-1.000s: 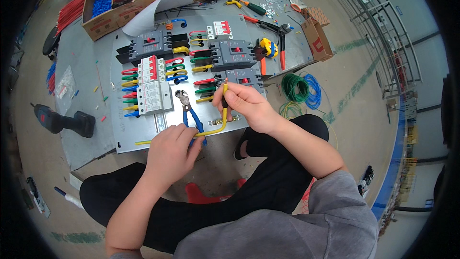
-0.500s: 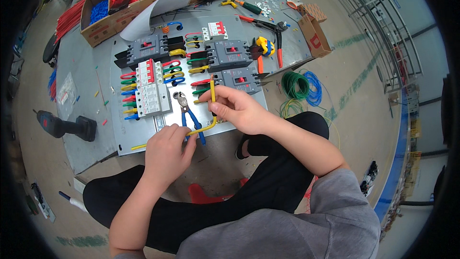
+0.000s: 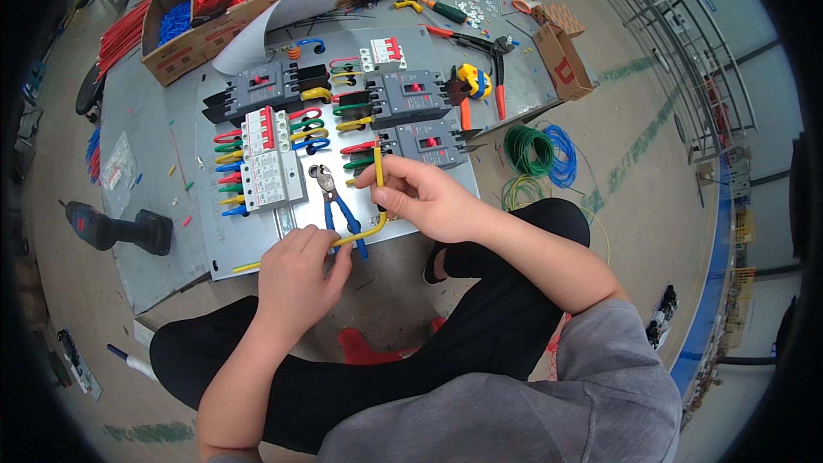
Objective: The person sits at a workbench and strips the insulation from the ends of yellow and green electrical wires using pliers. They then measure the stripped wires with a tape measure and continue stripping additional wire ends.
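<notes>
A yellow wire (image 3: 360, 237) runs between my two hands, bent upward near its right end. My left hand (image 3: 296, 270) is closed on its long straight part, with the tail sticking out to the left. Fingers and thumb of my right hand (image 3: 420, 193) pinch the upright part, whose tip points at the lower right grey circuit breaker (image 3: 426, 144). Beneath the wire lie blue-handled cable cutters (image 3: 343, 210) on the metal mounting plate (image 3: 249, 244). Left of them stands a row of white breakers with red switches (image 3: 266, 159), looped with coloured wires. Another two grey breakers (image 3: 261, 86) (image 3: 411, 94) sit farther back.
A cordless drill (image 3: 120, 227) lies at the table's left. Behind the plate stands a cardboard box (image 3: 180, 60) of coloured caps, with curled paper against it. Red-handled cutters (image 3: 489, 51) and a yellow tape measure (image 3: 474, 82) are at right. Wire coils (image 3: 529, 151) lie on the floor.
Almost nothing differs. Both hands keep their hold on the yellow wire, and the view has shifted very slightly.
</notes>
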### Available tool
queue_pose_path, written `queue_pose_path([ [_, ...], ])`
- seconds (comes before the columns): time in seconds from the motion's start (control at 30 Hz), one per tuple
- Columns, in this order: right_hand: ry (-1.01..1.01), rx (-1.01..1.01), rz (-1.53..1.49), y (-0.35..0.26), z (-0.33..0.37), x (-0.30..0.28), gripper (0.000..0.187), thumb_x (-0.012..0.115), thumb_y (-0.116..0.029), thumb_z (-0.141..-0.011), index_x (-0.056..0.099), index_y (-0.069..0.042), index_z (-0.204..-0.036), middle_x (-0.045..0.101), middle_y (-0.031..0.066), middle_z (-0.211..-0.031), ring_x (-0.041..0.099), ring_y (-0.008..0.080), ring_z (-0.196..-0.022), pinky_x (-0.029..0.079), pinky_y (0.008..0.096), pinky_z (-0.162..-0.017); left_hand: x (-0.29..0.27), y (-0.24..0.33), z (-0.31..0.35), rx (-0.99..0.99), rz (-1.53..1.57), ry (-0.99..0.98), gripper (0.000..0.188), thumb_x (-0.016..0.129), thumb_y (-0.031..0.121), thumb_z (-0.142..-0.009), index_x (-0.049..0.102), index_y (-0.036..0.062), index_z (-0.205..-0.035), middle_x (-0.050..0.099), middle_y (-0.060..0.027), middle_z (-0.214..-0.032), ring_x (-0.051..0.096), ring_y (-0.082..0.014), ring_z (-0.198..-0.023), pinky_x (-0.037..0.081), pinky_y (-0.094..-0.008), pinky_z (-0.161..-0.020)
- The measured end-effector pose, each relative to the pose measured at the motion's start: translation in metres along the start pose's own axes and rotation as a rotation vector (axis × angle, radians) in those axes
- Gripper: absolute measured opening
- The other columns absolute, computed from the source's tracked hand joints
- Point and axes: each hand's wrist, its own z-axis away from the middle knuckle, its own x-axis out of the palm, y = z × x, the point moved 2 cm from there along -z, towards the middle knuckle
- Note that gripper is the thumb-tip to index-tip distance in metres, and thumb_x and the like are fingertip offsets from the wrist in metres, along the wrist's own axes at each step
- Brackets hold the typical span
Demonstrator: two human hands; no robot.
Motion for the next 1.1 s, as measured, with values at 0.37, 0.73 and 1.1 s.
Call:
queue_pose_path([
  [0.37, -0.061, 0.071, -0.029, -0.010, 0.001, 0.005, 0.024, 0.059, -0.017, -0.109, 0.061, -0.003, -0.128, 0.061, -0.0027, -0.093, 0.053, 0.0042, -0.081, 0.047, 0.0243, -0.074, 0.002, 0.001, 0.002, -0.008, 0.030, 0.002, 0.016, 0.080, 0.016, -0.087, 0.070, 0.0038, -0.090, 0.066, -0.0094, -0.077, 0.065, -0.0244, -0.066, 0.050, -0.0365, -0.059],
  [0.73, -0.103, 0.098, -0.106, 0.010, 0.001, 0.029, 0.016, 0.068, -0.010, -0.103, 0.065, -0.002, -0.116, 0.067, 0.0000, -0.094, 0.059, 0.0032, -0.081, 0.049, 0.0231, -0.072, 0.011, 0.010, 0.007, 0.020, 0.061, -0.073, 0.019, 0.077, 0.019, -0.090, 0.068, 0.0037, -0.085, 0.065, -0.0098, -0.074, 0.065, -0.0275, -0.067, 0.050, -0.0395, -0.060],
  [1.1, -0.130, 0.147, -0.186, 0.012, -0.002, 0.027, 0.018, 0.060, -0.019, -0.109, 0.063, -0.003, -0.117, 0.064, 0.0005, -0.099, 0.056, 0.0059, -0.079, 0.050, 0.0243, -0.073, 0.012, 0.008, 0.007, 0.048, 0.047, -0.056, 0.021, 0.075, 0.015, -0.091, 0.065, 0.0032, -0.078, 0.060, -0.0096, -0.071, 0.061, -0.0288, -0.067, 0.048, -0.0415, -0.060],
])
